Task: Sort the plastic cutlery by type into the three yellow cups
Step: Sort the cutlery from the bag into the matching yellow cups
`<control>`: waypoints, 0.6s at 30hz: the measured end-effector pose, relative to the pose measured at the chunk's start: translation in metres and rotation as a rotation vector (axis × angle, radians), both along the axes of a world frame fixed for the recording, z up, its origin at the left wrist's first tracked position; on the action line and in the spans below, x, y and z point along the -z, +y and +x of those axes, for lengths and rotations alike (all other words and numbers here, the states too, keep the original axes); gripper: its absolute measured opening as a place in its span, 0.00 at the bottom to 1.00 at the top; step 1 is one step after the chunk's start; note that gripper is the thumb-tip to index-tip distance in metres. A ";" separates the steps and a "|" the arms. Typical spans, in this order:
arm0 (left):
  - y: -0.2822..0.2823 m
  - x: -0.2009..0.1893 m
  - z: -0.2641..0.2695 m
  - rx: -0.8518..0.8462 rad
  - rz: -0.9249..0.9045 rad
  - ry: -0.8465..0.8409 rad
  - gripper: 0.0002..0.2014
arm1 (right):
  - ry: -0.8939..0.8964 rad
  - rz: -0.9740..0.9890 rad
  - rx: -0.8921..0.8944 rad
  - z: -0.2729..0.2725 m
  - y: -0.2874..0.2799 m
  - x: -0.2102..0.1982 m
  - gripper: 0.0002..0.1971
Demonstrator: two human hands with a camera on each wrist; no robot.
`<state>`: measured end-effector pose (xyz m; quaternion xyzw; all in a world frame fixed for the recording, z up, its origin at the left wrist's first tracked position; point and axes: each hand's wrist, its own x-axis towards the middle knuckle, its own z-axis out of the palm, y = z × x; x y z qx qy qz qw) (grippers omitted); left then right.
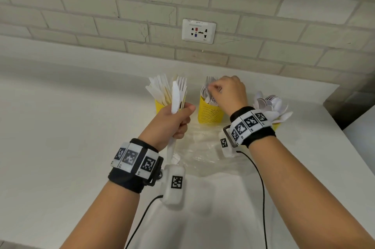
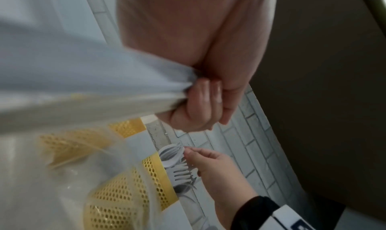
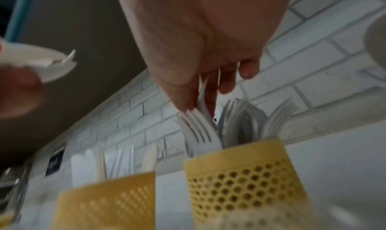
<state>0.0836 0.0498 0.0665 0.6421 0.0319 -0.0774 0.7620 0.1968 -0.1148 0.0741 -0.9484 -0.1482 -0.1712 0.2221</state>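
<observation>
Right hand (image 1: 227,91) pinching a fork (image 3: 200,126) over the middle cup (image 1: 210,113), left hand (image 1: 172,124) clenched round seemingly mixed cutlery (image 1: 177,94).

Bare forearms, no sleeves. Black wristband (image 1: 133,169) on the left — white tiles printed with black square codes. Matching band (image 1: 252,128) on the right. White camera pod (image 1: 173,183) under each wrist, code sticker, thin black cable (image 1: 261,187) trailing back.

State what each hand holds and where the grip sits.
Left hand grips a bundle of cutlery, knife and forks, around the handles. Right hand pinches a fork near its upper part, over the middle cup.
</observation>
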 end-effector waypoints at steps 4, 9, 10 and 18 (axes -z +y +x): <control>-0.007 -0.002 -0.001 0.021 0.001 -0.027 0.02 | -0.023 -0.173 0.013 -0.007 0.003 0.000 0.14; -0.017 -0.003 0.001 0.048 0.047 -0.014 0.05 | 0.189 0.524 -0.327 -0.044 0.017 -0.028 0.15; -0.020 -0.003 0.001 0.061 0.061 -0.015 0.05 | 0.398 0.676 -0.420 -0.054 0.020 -0.031 0.15; -0.035 -0.006 -0.004 0.226 0.062 -0.060 0.06 | 0.666 1.202 -0.551 -0.075 -0.003 -0.008 0.20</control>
